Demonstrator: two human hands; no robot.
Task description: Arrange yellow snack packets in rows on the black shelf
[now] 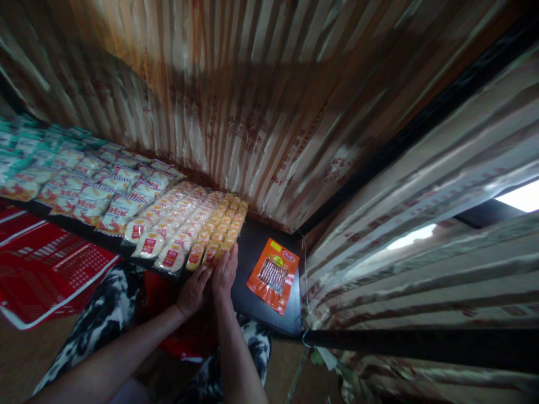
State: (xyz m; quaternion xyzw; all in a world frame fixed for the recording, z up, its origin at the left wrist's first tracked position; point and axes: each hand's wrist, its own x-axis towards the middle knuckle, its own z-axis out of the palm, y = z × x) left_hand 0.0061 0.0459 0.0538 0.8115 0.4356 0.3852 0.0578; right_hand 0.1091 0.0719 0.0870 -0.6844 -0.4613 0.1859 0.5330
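Rows of small yellow snack packets (219, 227) stand on the dark shelf (248, 252), lined up from front to back. At the front end of these rows is my left hand (196, 289), its fingers stretched toward the nearest packets. My right hand (225, 275) lies along their front right corner, fingers straight and seeming to touch the packets. Just left of them run rows of round white crackers in clear wrap (170, 255). An orange snack pouch (275, 275) lies flat on the shelf to the right of my right hand.
White snack bags with red pictures (120, 210) and green bags (36, 140) fill the shelf's left side. Red plastic baskets (63, 266) are at the lower left. Printed, pleated sheeting (252, 123) hangs behind; a black bar (404, 120) and thin wire edge the right corner.
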